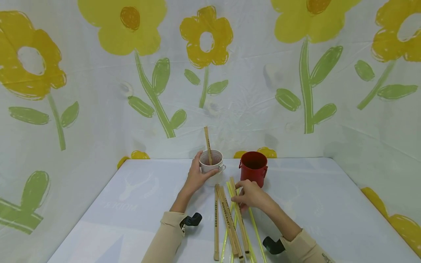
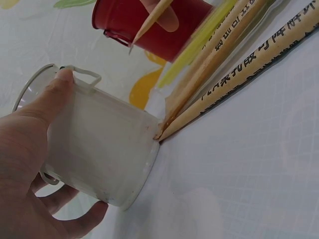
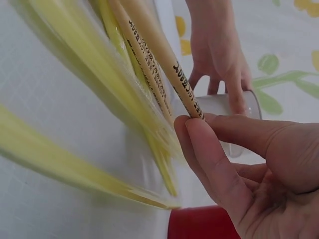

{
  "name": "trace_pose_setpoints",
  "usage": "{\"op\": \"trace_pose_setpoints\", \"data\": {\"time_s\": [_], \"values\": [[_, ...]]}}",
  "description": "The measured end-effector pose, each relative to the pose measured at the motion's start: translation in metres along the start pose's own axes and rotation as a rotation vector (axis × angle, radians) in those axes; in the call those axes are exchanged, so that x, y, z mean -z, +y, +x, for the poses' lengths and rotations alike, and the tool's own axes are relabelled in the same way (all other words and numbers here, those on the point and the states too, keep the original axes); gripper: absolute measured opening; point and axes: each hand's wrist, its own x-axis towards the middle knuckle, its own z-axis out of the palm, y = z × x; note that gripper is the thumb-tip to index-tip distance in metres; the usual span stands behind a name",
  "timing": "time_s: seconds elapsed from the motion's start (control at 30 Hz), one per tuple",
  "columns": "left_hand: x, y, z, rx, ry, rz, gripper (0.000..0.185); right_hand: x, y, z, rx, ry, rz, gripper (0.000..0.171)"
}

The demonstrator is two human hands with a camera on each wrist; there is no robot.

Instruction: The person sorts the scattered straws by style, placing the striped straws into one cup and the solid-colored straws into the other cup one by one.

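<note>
Hands divide the work: left hand [image 1: 196,178] grips the white metal cup [image 1: 212,167]; right hand [image 1: 251,194] pinches a printed wooden stick [image 1: 239,215] lying lengthwise on the counter [image 1: 131,204], just right of that cup.

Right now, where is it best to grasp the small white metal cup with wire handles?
Probably wrap the small white metal cup round its smooth side wall from the left, as the left hand does; it stands upright, and wooden sticks lie at its right.
</note>
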Motion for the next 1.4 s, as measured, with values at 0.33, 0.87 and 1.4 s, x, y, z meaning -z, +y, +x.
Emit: {"op": "trace_pose_setpoints", "data": {"time_s": [0.33,0.87,1.4], "values": [[0.001,0.000,0.000,0.002,-0.006,-0.007,0.099,0.002,-0.001,0.003,-0.003,0.029,0.049,0.048],[0.001,0.004,-0.001,0.027,-0.017,-0.029,0.103,0.008,0.004,0.007,0.118,0.094,0.162,0.040],[0.002,0.003,-0.001,0.016,-0.019,-0.042,0.100,0.012,0.003,0.010,0.225,0.232,0.239,0.024]]}}
